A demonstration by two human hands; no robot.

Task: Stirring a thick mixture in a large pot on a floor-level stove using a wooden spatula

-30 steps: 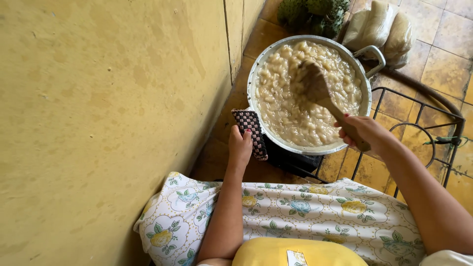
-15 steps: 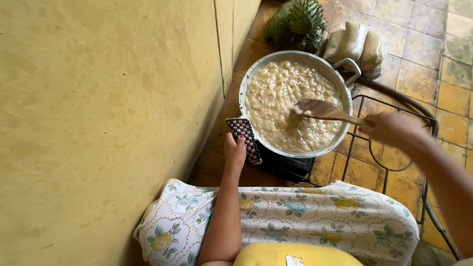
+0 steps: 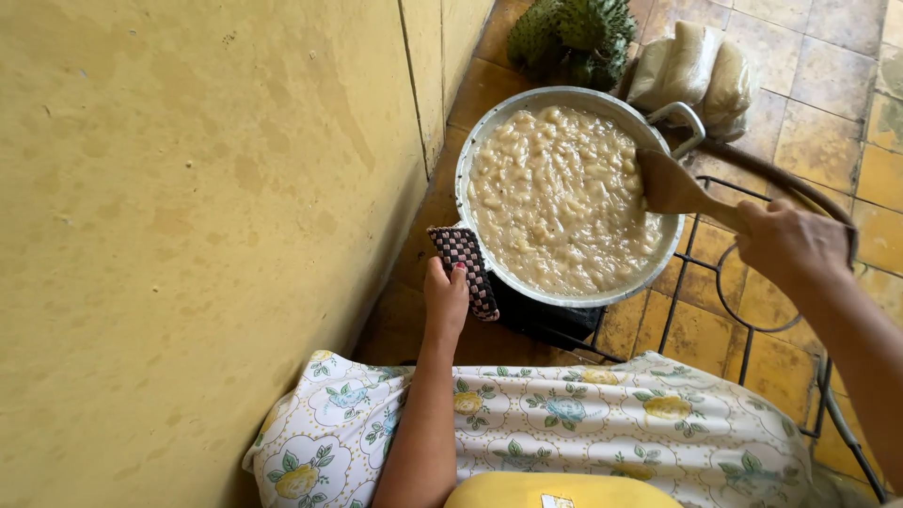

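Note:
A wide metal pan (image 3: 482, 141) full of pale lumpy mixture (image 3: 555, 198) sits low in front of me on a small burner. My left hand (image 3: 445, 296) grips the pan's near handle through a checked potholder (image 3: 465, 268). My right hand (image 3: 788, 243) holds a wooden spatula (image 3: 673, 186), whose blade rests in the mixture at the pan's right rim.
A yellow wall (image 3: 188, 235) runs along the left. Beyond the pan lie spiky green fruits (image 3: 569, 33) and a filled plastic bag (image 3: 691, 66). A black wire rack (image 3: 752, 310) stands on the tiled floor at right. A flowered cloth (image 3: 564, 433) covers my lap.
The spatula swept from the middle of the mixture to the pan's right edge, and my right hand moved right with it. My left hand kept hold of the potholder.

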